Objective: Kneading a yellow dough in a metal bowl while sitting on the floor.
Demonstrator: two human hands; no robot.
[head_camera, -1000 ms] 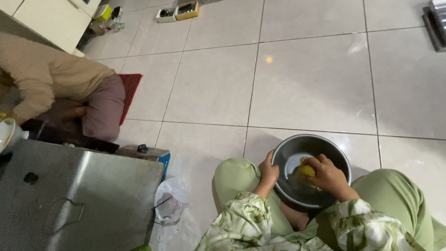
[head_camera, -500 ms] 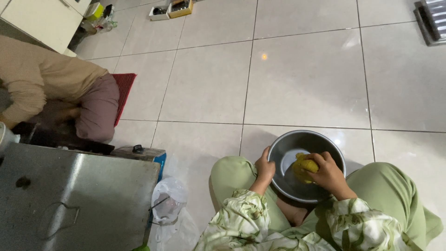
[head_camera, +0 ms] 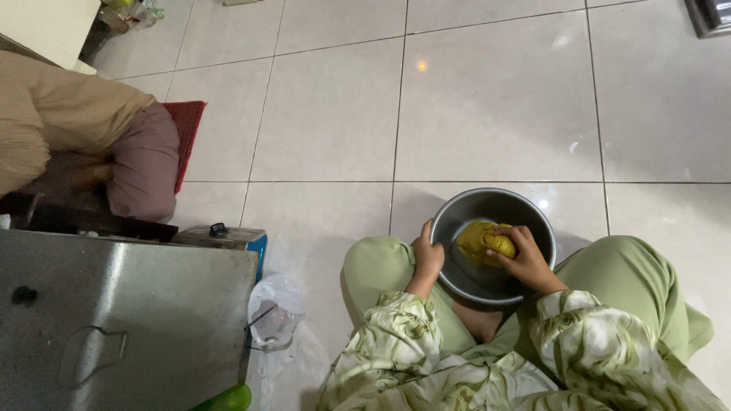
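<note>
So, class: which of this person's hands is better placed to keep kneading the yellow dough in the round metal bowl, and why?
The right hand: its fingers already press on the yellow dough lump inside the round metal bowl. The left hand has a grip on the bowl's rim, steadying it.

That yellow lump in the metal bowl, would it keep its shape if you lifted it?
Probably not. The yellow lump looks soft and folded, dented under the right hand, so it would likely sag. It may also stick to fingers. The left hand grips the bowl rim, suggesting it slides on tile.
</note>
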